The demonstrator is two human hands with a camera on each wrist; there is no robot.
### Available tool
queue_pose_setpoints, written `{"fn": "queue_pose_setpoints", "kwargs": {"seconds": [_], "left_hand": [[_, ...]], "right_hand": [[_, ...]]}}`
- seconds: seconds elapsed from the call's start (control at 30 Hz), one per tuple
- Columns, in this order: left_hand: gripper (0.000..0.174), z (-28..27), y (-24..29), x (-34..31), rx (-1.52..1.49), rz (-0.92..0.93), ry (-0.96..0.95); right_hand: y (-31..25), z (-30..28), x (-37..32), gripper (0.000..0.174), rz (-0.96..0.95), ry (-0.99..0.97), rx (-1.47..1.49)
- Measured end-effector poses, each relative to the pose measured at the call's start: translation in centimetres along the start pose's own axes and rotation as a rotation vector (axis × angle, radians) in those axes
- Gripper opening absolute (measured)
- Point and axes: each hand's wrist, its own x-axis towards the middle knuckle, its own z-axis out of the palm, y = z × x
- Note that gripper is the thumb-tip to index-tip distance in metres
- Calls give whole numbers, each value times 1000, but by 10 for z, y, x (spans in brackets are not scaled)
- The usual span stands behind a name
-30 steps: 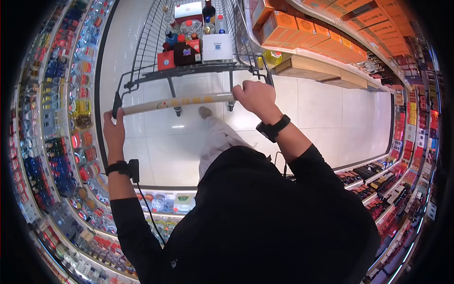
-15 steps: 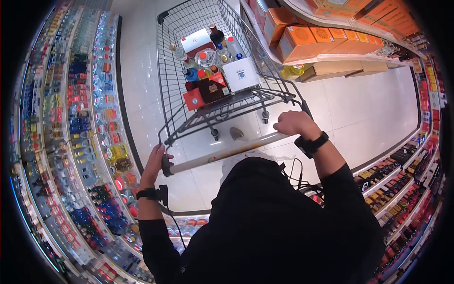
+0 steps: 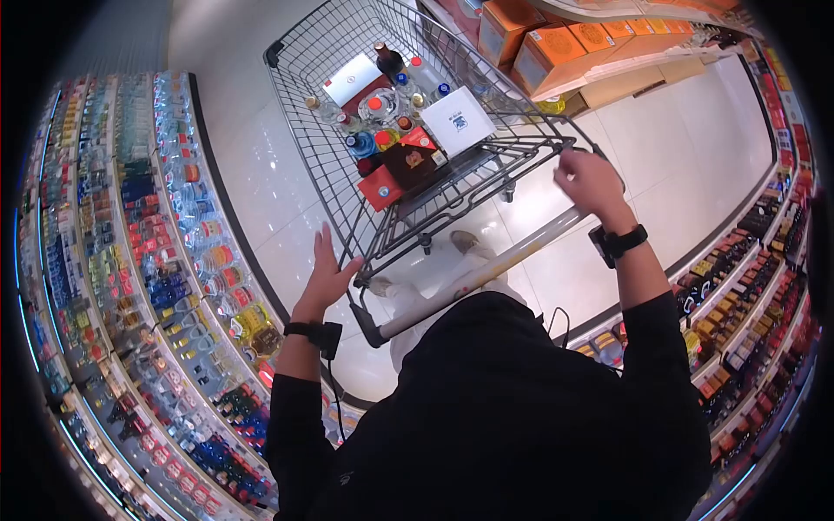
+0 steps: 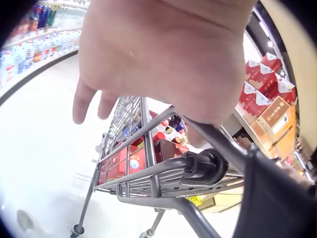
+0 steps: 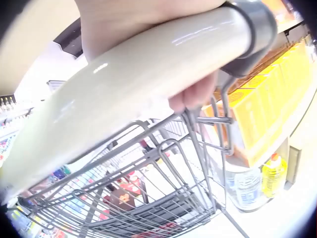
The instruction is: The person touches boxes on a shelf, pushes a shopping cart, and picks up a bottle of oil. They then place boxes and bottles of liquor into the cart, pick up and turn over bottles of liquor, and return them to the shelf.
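A wire shopping cart (image 3: 334,187) stands in front of me, angled up and left in the head view. My right hand (image 3: 592,184) curls round the right end of its pale handle (image 3: 486,276); in the right wrist view its fingertips (image 5: 193,95) show beneath the bar. My left hand (image 3: 326,276) is spread with straight fingers beside the cart's left corner, thumb close to the side bar. Inside the cart are a white box (image 3: 458,122), a red box (image 3: 380,188), a dark brown box (image 3: 413,165) and several bottles, among them a blue one (image 3: 363,144).
Bottle shelves (image 3: 195,227) line the left side. Orange boxes (image 3: 549,57) fill a display close to the cart's right side, with a yellow bottle (image 5: 274,177) near its base. More packed shelves (image 3: 738,295) curve along the right. Pale floor tiles (image 3: 669,143) lie between.
The cart has swung to a slant, its left handle end now lower in view. My left hand has come off the handle's left end and spread its fingers. The right hand stays at the right end.
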Motion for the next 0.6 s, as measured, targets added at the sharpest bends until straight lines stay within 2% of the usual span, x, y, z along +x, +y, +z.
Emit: {"fn": "queue_pose_setpoints", "kwargs": {"seconds": [0.03,0.1,0.17,0.23,0.3,0.37,0.43,0.47,0.5,0.6], "left_hand": [[93,-3,5,5,-5,9,-11],[87,-11,12,13,393,163,-29],[77,-10,7,18,389,224,-79],[74,-12,-2,24,326,274,-217],[71,-13,-11,27,221,300,-312],[72,-12,-18,34,31,341,-386],[75,-14,-23,37,-6,371,-413],[76,-15,-26,39,-11,383,-440],[76,-17,-29,40,-16,397,-472],[80,-26,-41,48,23,480,-545]], "right_hand": [[-7,-1,-4,16,17,180,67],[-1,17,-10,12,68,476,145],[-9,37,-19,15,-54,775,0],[-50,64,-50,32,157,730,57],[-100,98,-78,49,198,747,7],[-151,133,-101,69,373,670,101],[-199,163,-111,77,515,670,345],[-217,175,-114,77,615,617,393],[-226,182,-115,77,631,627,390],[-237,187,-107,65,694,782,565]]}}
